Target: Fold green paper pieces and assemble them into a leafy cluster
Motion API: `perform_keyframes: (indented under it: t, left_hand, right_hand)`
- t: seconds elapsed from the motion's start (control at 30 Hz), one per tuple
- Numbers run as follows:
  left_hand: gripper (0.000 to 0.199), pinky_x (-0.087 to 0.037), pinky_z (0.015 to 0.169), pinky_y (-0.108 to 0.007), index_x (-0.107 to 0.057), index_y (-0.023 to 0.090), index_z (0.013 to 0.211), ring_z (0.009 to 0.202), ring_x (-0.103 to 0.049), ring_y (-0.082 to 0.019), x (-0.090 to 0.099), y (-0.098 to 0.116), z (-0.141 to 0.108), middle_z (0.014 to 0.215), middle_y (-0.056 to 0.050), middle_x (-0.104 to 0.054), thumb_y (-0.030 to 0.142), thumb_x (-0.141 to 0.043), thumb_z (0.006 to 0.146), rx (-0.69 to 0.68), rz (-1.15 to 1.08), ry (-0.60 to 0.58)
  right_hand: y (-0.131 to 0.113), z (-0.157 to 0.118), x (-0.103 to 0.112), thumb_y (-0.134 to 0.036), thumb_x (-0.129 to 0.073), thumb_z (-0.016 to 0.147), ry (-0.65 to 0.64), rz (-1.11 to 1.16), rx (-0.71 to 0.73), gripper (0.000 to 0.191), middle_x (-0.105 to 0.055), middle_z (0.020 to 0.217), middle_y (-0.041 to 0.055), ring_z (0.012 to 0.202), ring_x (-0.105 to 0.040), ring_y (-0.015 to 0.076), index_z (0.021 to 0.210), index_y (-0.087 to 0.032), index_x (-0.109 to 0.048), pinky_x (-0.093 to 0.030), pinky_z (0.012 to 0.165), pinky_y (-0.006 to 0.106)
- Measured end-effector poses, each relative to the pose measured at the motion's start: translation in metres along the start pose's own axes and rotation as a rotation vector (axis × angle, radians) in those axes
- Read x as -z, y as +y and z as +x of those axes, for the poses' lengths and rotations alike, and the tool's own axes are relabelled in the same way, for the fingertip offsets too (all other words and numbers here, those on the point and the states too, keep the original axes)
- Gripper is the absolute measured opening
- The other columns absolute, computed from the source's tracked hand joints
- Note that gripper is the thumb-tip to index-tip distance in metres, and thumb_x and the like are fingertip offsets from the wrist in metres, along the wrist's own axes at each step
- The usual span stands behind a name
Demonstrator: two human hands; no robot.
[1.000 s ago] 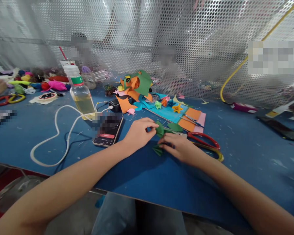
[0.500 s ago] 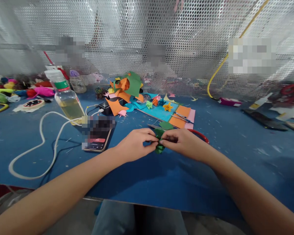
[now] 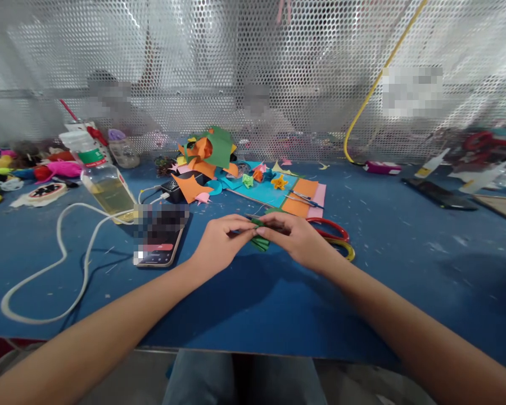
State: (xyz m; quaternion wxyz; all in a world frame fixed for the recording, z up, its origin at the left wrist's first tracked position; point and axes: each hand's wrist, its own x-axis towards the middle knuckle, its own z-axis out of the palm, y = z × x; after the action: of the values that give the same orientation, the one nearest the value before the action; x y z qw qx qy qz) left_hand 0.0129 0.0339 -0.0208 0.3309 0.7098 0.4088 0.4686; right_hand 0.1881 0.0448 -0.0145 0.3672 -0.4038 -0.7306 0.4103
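Note:
A small piece of folded green paper is pinched between my two hands above the blue table. My left hand grips its left side with thumb and fingertips. From the right, my right hand holds it the same way, thumb tip close to the left one. Fingers cover much of the paper, and its pleated lower end shows below them. Just beyond my right hand lie scissors with red and yellow handles; my hands partly hide them.
A phone with a white cable lies left, near a bottle of yellowish liquid. Behind are coloured paper scraps, small paper flowers and orange sheets. A perforated metal screen stands at the back.
Both hands still pinch the green paper, with the fingers drawn closer together around it. The view has shifted a little, and more of the scissors' yellow handle shows.

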Motion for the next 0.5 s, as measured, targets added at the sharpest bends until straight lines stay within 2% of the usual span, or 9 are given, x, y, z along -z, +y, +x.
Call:
perform_keyframes:
  t: [0.13,0.27,0.5]
  left_hand:
    - [0.014,-0.054,0.074,-0.029,-0.069,0.019,0.088,0.08,-0.065,-0.016,-0.0007,-0.0032,-0.0001,0.088,-0.004,-0.069,0.023,-0.064,0.076,0.043,-0.103,0.026]
    - [0.028,-0.054,0.068,-0.027,-0.061,0.018,0.099,0.073,-0.066,-0.015,-0.0007,-0.0006,0.0008,0.077,-0.002,-0.069,0.023,-0.067,0.073,0.105,-0.146,0.051]
    - [0.028,-0.052,0.064,-0.023,-0.057,0.016,0.094,0.068,-0.065,-0.013,-0.0023,0.0047,-0.0011,0.072,-0.001,-0.068,0.023,-0.069,0.07,0.137,-0.189,0.04]
  right_hand:
    - [0.0021,0.0027,-0.004,-0.037,-0.061,0.076,-0.001,0.138,-0.003,0.024,-0.067,0.085,0.005,0.081,-0.063,0.0179,0.088,-0.016,-0.061,-0.049,0.076,0.032]
    - [0.0017,0.0027,-0.0063,-0.037,-0.066,0.071,0.078,0.149,0.016,0.028,-0.067,0.082,0.0044,0.073,-0.061,0.0159,0.089,-0.016,-0.063,-0.049,0.069,0.031]
    - [0.0052,0.0037,-0.011,-0.038,-0.067,0.071,0.114,0.187,0.046,0.023,-0.062,0.07,0.001,0.061,-0.054,0.0112,0.077,-0.016,-0.064,-0.044,0.059,0.026]
